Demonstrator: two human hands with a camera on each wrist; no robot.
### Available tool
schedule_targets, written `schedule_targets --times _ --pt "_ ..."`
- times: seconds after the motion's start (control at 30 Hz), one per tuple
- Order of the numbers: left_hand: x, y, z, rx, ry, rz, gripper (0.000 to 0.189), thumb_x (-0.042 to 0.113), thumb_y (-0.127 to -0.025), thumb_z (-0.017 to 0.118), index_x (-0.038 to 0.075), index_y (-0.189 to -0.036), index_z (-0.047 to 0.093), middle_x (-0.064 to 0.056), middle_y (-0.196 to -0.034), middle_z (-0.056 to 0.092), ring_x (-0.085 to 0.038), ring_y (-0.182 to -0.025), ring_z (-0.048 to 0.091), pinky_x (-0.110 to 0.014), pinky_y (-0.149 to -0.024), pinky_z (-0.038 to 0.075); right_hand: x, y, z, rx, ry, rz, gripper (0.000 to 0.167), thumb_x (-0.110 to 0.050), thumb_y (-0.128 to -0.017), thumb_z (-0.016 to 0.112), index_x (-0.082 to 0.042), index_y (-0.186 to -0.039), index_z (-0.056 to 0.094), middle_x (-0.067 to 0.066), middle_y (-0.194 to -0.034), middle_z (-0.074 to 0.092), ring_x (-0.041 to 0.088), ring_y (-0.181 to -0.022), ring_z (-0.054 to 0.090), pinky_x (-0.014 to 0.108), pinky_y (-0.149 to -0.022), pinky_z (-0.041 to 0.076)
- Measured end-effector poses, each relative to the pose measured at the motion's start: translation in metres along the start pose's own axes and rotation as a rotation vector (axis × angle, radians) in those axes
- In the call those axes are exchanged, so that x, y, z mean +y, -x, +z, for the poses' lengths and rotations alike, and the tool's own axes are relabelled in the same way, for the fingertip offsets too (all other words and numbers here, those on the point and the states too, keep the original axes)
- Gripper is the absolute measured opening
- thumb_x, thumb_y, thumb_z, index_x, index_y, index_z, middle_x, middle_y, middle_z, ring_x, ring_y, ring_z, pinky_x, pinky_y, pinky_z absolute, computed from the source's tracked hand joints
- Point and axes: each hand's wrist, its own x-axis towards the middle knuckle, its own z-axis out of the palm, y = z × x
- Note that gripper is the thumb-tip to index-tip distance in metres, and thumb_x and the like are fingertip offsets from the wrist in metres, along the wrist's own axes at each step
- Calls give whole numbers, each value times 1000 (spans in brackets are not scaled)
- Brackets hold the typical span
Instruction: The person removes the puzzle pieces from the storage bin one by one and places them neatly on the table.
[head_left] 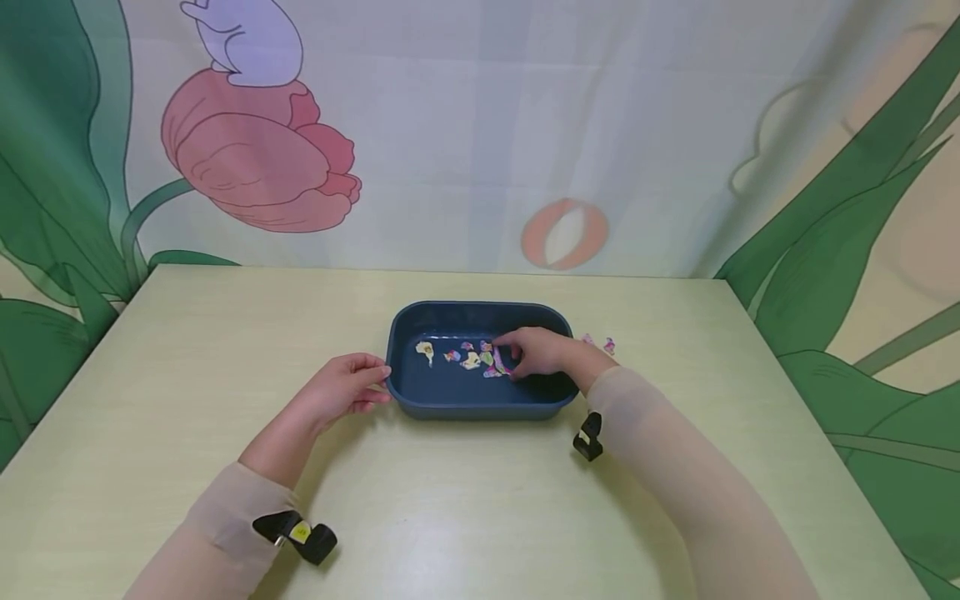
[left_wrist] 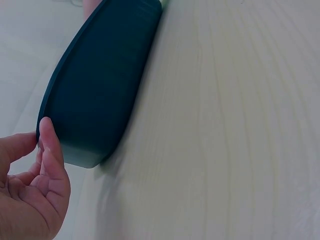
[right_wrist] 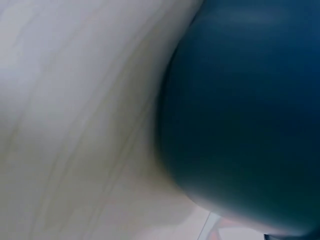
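Note:
A dark blue rectangular tray (head_left: pixel 450 411) stands on the table, with several small colourful cutouts (head_left: pixel 470 360) lying on its floor. My left hand (head_left: pixel 348 387) pinches the rim at the tray's left end; the left wrist view shows the thumb and fingers (left_wrist: pixel 50 145) on either side of that rim. Over the tray's right part reaches my right hand (head_left: pixel 536 350), its thumb and index finger bent and apart, at a pink and purple cutout (head_left: pixel 496 362). Whether the fingertips touch it cannot be made out. In the right wrist view the tray's outer wall (right_wrist: pixel 240 120) hides this hand.
More pink cutouts (head_left: pixel 609 345) lie on the light wooden table (head_left: pixel 450 517) beyond the tray's right end, partly behind the right forearm. A printed curtain (head_left: pixel 427 150) with flowers and leaves hangs behind the table. Each sleeve carries a black wrist camera (head_left: pixel 303 536).

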Motion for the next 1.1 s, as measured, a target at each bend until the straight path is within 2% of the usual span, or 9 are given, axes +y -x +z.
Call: schedule_targets --times 0.33,0.5,0.73,1.1 --pt "1 1 0 6 -13 -5 35 19 -97 50 -9 -117 45 -6 -85 55 -12 -72 64 -21 -62 49 -3 1 8 117 90 -23 56 -25 -80 74 2 -125 55 8 -95 53 20 -86 50 33 -81 43" --pt "1 2 1 11 -23 -11 35 19 -97 50 -9 -118 46 -7 -86 55 -15 -74 65 -22 -62 49 -4 2 11 152 110 -44 56 -27 -80 72 1 -125 55 6 -94 52 18 -83 49 32 -79 44" --pt "0 1 1 12 -12 -7 35 19 -97 50 -9 -118 46 -6 -85 55 -13 -73 65 -21 -61 49 -2 2 12 186 50 -73 59 -29 -81 72 -1 -129 52 7 -99 52 15 -75 50 27 -72 45" --pt "1 1 2 24 -27 -20 37 21 -97 51 -9 -119 45 -7 -87 56 -15 -74 65 -22 -62 49 -4 8 9 249 -15 -125 61 -29 -80 72 -2 -130 50 5 -101 52 12 -75 49 25 -68 43"
